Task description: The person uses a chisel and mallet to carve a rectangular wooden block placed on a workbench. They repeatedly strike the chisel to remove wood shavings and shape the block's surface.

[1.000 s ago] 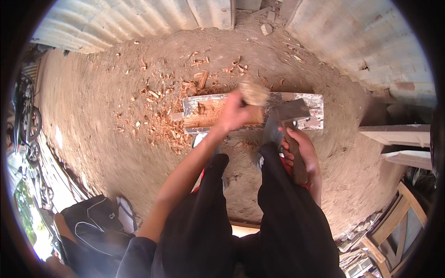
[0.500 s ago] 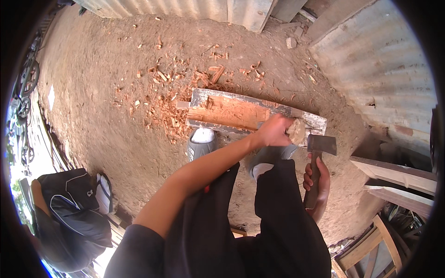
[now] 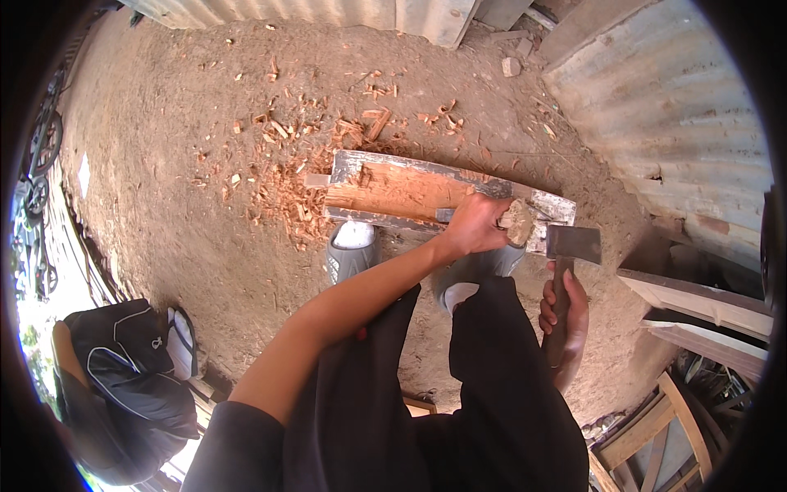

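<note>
A long wooden piece (image 3: 393, 189) with flaking grey-white paint and a hollowed reddish face lies across the ground at my feet. My left hand (image 3: 478, 225) is wrapped round a chisel (image 3: 516, 221) with a battered, pale wooden butt. The grey chisel blade shows to the left of my fist, low over the hollow; whether its edge touches the wood is unclear. In my right hand (image 3: 566, 307) I grip a hatchet (image 3: 573, 244) by its dark handle. Its broad metal head is just right of the chisel butt, apart from it.
Reddish wood chips (image 3: 287, 197) litter the dirt ground left of and beyond the wood. My grey shoes (image 3: 352, 252) stand at its near side. Corrugated metal sheet (image 3: 664, 115) rises at right. Boards (image 3: 697, 299) and a wooden frame (image 3: 656, 435) are at lower right. Another person (image 3: 123, 369) sits at lower left.
The hatchet head has shifted slightly up and right, away from the chisel butt. My left hand keeps its hold on the chisel. The whole view has shifted a little.
</note>
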A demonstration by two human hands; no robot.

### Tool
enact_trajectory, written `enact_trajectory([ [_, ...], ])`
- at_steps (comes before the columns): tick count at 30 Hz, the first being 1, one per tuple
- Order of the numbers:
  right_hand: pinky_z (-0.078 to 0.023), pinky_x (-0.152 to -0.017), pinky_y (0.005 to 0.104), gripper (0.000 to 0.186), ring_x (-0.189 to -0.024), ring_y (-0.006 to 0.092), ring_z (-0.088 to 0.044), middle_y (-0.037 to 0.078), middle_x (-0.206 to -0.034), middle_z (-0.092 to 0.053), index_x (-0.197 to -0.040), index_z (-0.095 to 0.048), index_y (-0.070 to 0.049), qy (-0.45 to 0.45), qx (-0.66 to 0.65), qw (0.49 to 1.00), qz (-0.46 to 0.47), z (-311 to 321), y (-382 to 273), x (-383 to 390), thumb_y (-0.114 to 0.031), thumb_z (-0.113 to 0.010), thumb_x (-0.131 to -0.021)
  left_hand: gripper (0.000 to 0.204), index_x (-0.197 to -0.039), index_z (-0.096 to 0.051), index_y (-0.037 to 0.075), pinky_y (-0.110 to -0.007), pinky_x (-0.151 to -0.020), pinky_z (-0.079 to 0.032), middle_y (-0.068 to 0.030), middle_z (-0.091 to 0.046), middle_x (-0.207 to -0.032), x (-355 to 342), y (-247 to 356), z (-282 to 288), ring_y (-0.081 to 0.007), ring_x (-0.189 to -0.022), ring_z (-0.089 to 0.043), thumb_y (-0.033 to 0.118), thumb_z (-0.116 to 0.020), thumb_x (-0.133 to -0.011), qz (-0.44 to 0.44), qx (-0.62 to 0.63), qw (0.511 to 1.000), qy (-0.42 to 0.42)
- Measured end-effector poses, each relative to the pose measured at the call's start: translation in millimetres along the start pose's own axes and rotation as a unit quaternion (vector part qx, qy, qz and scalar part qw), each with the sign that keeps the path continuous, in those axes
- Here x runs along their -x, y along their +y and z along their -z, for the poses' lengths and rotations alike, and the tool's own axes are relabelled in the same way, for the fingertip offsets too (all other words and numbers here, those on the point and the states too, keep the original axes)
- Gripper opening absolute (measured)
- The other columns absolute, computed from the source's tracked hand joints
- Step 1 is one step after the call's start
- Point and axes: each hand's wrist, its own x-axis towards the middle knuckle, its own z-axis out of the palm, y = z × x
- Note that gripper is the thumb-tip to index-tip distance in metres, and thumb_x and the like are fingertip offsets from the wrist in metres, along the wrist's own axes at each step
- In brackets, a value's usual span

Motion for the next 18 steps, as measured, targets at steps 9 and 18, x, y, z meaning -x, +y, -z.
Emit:
enact_trajectory([
  [9,-0.037,-0.034,0.0278,0.035,-0.042,0.0114,-0.045,0.003,-0.074,-0.048,-0.134,-0.051,-0.008,-0.019,0.085,0.993,0.078,-16.9,4.9,-3.6,-0.023,-0.059,-0.104,0.023,-0.081,-0.067,0.002,-0.053,-0.066,-0.055,-0.0254,-0.064,-0.068,-7.2,-6.3,-5.6,-0.0469,-0.07,-0.066,0.016,-0.072,-0.063,0.021,-0.042,0.998,-0.033],
  [18,-0.039,-0.037,0.0285,0.035,-0.043,0.0119,-0.047,0.002,-0.068,-0.048,-0.134,-0.049,-0.006,0.019,0.14,0.977,0.159,-45.2,-6.1,-8.3,-0.015,-0.058,-0.102,0.022,-0.081,-0.069,0.005,-0.052,-0.065,-0.055,-0.0226,-0.065,-0.068,-8.7,-0.6,-2.9,-0.0453,-0.068,-0.066,0.019,-0.075,-0.065,0.025,-0.031,0.999,-0.014],
])
